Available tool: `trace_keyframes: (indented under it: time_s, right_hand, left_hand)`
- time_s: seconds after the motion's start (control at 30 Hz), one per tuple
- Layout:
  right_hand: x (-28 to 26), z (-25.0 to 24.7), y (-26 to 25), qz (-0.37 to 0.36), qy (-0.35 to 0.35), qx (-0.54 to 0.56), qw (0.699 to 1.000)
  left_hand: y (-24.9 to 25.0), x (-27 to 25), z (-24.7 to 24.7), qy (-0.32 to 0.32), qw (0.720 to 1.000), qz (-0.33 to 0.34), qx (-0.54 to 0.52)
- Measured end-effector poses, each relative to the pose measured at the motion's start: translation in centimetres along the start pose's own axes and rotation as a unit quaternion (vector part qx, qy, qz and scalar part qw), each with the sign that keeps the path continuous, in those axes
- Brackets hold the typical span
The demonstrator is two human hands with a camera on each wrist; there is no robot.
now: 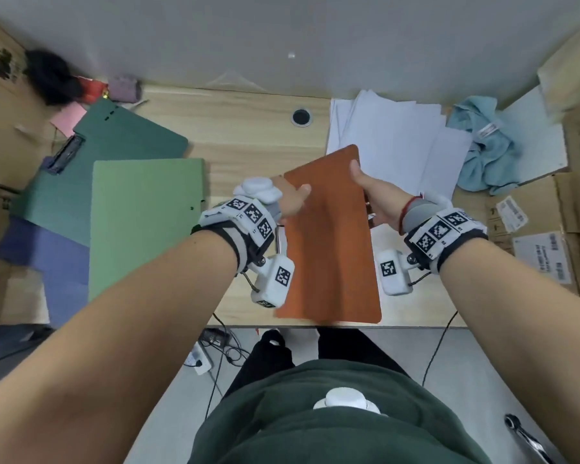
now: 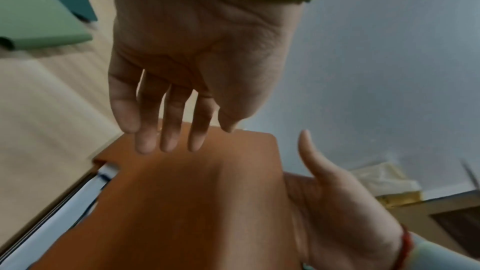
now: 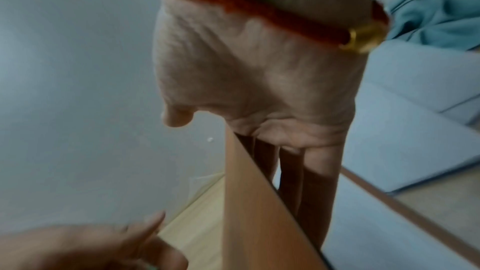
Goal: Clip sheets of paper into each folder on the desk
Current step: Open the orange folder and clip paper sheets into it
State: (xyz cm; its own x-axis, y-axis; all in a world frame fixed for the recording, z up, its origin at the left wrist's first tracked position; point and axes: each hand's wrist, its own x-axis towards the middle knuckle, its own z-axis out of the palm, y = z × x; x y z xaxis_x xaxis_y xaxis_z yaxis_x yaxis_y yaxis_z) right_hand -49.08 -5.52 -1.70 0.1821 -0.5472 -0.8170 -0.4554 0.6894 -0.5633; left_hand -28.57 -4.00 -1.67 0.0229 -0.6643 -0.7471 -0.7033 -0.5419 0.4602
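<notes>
An orange folder [image 1: 332, 249] is tilted above the desk's [image 1: 241, 139] middle, and its near end reaches past the front edge. My right hand [image 1: 372, 192] holds its right edge, thumb on top, with straight fingers [image 3: 293, 182] behind the cover [image 3: 249, 213]. My left hand [image 1: 292, 199] is at the upper left edge, where its straight fingertips [image 2: 168, 141] touch the cover [image 2: 207, 202]. White sheets [image 2: 85, 196] show under the cover's left side. A loose stack of white paper [image 1: 389, 142] lies at the back right.
A light green folder [image 1: 141, 222] lies at the left, over a dark green one [image 1: 124, 142] with a black clip [image 1: 66, 154] and a blue one [image 1: 47, 256]. A blue cloth [image 1: 486, 152] and cardboard boxes [image 1: 543, 236] crowd the right side.
</notes>
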Motion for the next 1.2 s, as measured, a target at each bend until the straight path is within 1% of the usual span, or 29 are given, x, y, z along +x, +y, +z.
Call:
trace_keyframes:
  time_s: [0.07, 0.1, 0.2, 0.27, 0.33, 0.4, 0.47, 0.5, 0.6, 0.67, 0.73, 0.8, 0.9, 0.97, 1.03, 1.1, 1.17, 1.2]
  right_hand:
    - [0.2, -1.4, 2.3, 0.019, 0.029, -0.001, 0.999]
    - [0.6, -2.0, 3.5, 0.029, 0.046, -0.004, 0.998]
    - [2.4, -2.8, 6.8, 0.09, 0.079, -0.055, 0.991]
    - [3.1, -2.5, 7.8, 0.114, 0.085, -0.086, 0.986]
    - [4.2, -2.4, 8.5, 0.11, 0.09, -0.095, 0.985]
    - [5.7, -2.5, 9.7, 0.093, 0.099, -0.072, 0.988]
    - [8.5, -3.4, 11.7, 0.094, 0.09, -0.072, 0.989]
    - [8.8, -3.4, 11.9, 0.094, 0.08, -0.079, 0.989]
    - [7.2, -2.8, 10.4, 0.074, 0.072, -0.062, 0.993]
    - [6.6, -2.5, 8.8, 0.042, 0.053, -0.013, 0.998]
    - [6.2, -2.3, 6.7, 0.006, 0.04, 0.031, 0.999]
    - [6.6, -2.4, 4.4, -0.027, 0.049, 0.056, 0.997]
    - [7.3, -2.6, 0.9, -0.064, 0.07, 0.086, 0.992]
    - [8.4, -2.1, -1.9, -0.074, 0.088, 0.093, 0.989]
    - [9.9, -1.2, -4.3, -0.064, 0.088, 0.079, 0.991]
    - [11.5, -0.6, -4.9, -0.041, 0.076, 0.016, 0.996]
    - [13.6, 0.4, -5.4, -0.023, 0.064, -0.035, 0.997]
    - [14.2, 0.6, -5.2, -0.02, 0.061, -0.039, 0.997]
  left_hand:
    - [-0.5, 1.0, 1.8, -0.023, 0.998, -0.037, 0.055]
    - [-0.7, 1.7, 2.7, -0.035, 0.996, -0.051, 0.065]
    - [-1.5, 2.1, 4.4, -0.085, 0.991, -0.088, 0.061]
    - [-2.6, 2.6, 5.0, -0.085, 0.989, -0.101, 0.07]
    - [-3.0, 3.4, 5.8, -0.077, 0.988, -0.113, 0.076]
    - [-3.0, 3.7, 6.1, -0.078, 0.987, -0.126, 0.065]
    - [-2.9, 3.9, 6.1, -0.08, 0.985, -0.136, 0.063]
    - [-3.1, 4.0, 5.9, -0.076, 0.985, -0.142, 0.06]
    - [-4.1, 4.5, 5.5, -0.063, 0.985, -0.15, 0.048]
    - [-5.2, 5.4, 4.9, -0.053, 0.987, -0.153, 0.016]
    - [-5.6, 5.3, 3.7, -0.028, 0.987, -0.158, -0.023]
    - [-5.5, 4.4, 1.8, 0.005, 0.985, -0.161, -0.06]
    - [-6.5, 4.4, -0.2, 0.011, 0.985, -0.136, -0.102]
    - [-7.7, 5.2, -1.9, 0.022, 0.985, -0.11, -0.135]
    - [-8.9, 7.0, -3.9, 0.054, 0.982, -0.101, -0.15]
    - [-12.1, 11.6, -4.2, 0.1, 0.979, -0.108, -0.142]
    - [-14.3, 15.1, -5.5, 0.144, 0.977, -0.114, -0.112]
    - [-14.1, 15.5, -6.1, 0.154, 0.978, -0.112, -0.089]
